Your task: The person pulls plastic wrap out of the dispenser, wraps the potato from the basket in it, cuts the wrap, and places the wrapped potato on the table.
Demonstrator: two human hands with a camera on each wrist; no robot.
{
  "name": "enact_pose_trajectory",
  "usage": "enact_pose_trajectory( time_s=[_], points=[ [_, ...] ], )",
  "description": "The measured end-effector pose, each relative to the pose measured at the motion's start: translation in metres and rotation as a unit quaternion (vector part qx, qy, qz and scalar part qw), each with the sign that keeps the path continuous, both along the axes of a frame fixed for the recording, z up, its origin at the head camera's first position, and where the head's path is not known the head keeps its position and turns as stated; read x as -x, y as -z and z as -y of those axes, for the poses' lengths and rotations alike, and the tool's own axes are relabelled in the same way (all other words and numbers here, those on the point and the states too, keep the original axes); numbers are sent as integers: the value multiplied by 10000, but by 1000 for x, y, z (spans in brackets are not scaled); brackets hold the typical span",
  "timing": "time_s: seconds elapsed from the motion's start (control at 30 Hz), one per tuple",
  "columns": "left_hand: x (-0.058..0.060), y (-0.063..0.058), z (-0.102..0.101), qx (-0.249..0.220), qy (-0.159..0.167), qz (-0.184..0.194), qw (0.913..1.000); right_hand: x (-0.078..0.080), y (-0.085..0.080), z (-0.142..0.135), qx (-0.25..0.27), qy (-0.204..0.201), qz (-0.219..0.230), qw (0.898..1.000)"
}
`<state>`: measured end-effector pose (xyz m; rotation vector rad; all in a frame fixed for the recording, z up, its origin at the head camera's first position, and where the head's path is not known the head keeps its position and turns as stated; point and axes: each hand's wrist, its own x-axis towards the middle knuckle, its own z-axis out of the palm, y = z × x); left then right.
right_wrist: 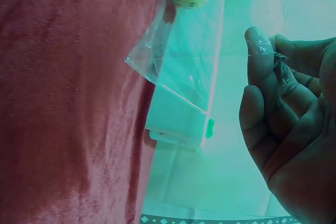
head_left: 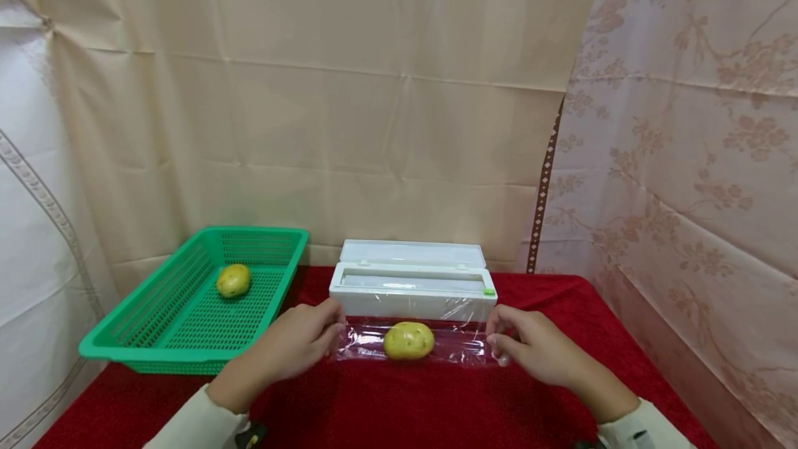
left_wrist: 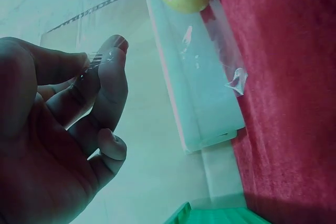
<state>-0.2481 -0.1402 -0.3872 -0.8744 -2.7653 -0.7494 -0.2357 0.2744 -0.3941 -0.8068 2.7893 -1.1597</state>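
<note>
A yellow potato (head_left: 409, 341) lies on a sheet of clear cling film (head_left: 458, 347) in front of the white film dispenser (head_left: 411, 305). My left hand (head_left: 300, 338) pinches one side of the film between thumb and finger, as the left wrist view also shows at the fingertips (left_wrist: 116, 42). On the opposite side, my right hand (head_left: 537, 345) pinches the film too; crumpled film clings to its fingertips (right_wrist: 258, 38). Film stretches between the hands and back to the dispenser, whose lid (head_left: 411, 253) stands raised.
To the left stands a green plastic basket (head_left: 187, 359) with another potato (head_left: 233, 281) inside. A small green slider (head_left: 489, 292) sits at the dispenser's right end. Red cloth (head_left: 399, 407) covers the table, and a beige curtain (head_left: 374, 123) hangs behind it.
</note>
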Motion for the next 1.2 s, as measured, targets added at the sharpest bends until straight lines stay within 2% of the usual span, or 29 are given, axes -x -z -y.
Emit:
enact_pose_trajectory(
  time_s=[0.17, 0.47, 0.67, 0.93, 1.2],
  points=[
    [10, -2, -2, 44, -244, -83, 9997, 10, -2, 2, -45, 166, 68, 9998],
    [31, 4, 0, -218, -432, 188, 9986, 36, 0, 10, 33, 349, -110, 9993],
    [45, 9, -5, -306, -849, 325, 9954, 48, 2, 15, 19, 694, -99, 9975],
    [63, 22, -14, -201, -1334, 423, 9900, 63, 18, 22, -185, 1196, -258, 9923],
    [68, 32, -17, 42, -1581, 795, 9842, 67, 36, 27, 73, 1224, 216, 9922]
  ],
)
